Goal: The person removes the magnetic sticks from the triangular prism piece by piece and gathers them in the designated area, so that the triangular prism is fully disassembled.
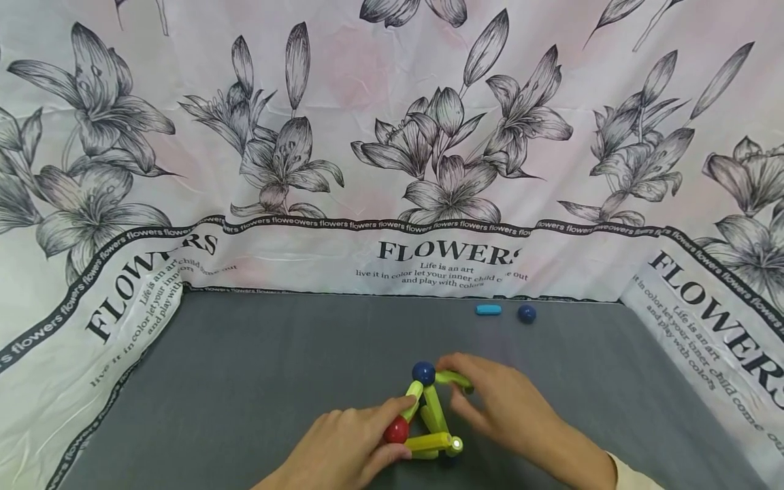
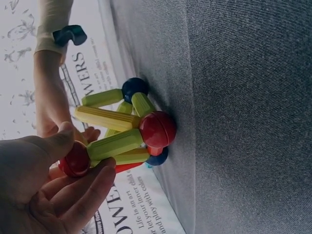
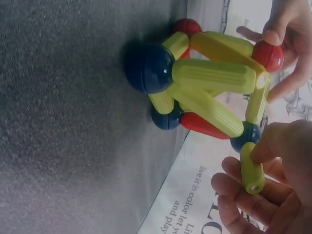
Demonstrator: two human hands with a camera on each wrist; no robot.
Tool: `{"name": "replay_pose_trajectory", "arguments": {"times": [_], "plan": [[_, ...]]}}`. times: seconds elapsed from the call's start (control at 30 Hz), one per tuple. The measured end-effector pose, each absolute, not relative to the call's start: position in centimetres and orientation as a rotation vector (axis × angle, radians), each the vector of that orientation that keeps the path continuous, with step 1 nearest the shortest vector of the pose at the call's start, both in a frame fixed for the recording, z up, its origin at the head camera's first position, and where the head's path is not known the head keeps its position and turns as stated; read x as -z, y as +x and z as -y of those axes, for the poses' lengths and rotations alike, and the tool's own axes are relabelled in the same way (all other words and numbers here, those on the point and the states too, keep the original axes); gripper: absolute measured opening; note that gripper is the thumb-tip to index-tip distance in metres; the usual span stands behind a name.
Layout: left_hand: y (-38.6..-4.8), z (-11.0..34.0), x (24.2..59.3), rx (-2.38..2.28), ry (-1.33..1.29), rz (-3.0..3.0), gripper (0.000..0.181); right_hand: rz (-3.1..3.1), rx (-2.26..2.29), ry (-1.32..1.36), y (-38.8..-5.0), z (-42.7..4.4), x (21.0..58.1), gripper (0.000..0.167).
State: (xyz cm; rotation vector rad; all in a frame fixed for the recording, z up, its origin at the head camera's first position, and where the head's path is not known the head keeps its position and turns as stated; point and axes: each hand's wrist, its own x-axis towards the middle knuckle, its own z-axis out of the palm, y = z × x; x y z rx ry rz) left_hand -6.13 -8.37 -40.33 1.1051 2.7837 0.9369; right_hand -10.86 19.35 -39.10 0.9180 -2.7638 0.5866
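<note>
A structure of yellow-green rods, a yellow rod [image 1: 428,442], a red rod [image 3: 204,126] and red and blue balls stands on the grey surface. My left hand [image 1: 346,446] grips the upper red ball [image 1: 396,429] between thumb and fingers, at the end of a yellow-green rod [image 2: 115,145]. With thumb and fingers, my right hand [image 1: 520,415] pinches a short yellow-green rod [image 3: 252,168]; its end touches the upper blue ball [image 3: 245,136]. Lower down are a red ball [image 2: 158,129] and a large blue ball [image 3: 149,68].
A light-blue rod [image 1: 488,309] and a loose dark-blue ball [image 1: 527,314] lie near the back edge of the grey surface [image 1: 275,354]. A flower-printed cloth [image 1: 343,258] hangs behind and along both sides.
</note>
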Motion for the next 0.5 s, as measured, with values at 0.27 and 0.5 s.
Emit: {"name": "replay_pose_trajectory", "arguments": {"times": [0.27,0.5], "plan": [[-6.05,8.35,40.11,-0.927,1.076,-2.78,0.049,2.707,-0.582,0.949,-11.25,-19.38,38.8,0.036],[-5.89,8.42,40.14,-0.928,1.066,-2.792,0.049,2.581,-0.466,0.986,-11.6,-19.31,39.01,0.038]]}}
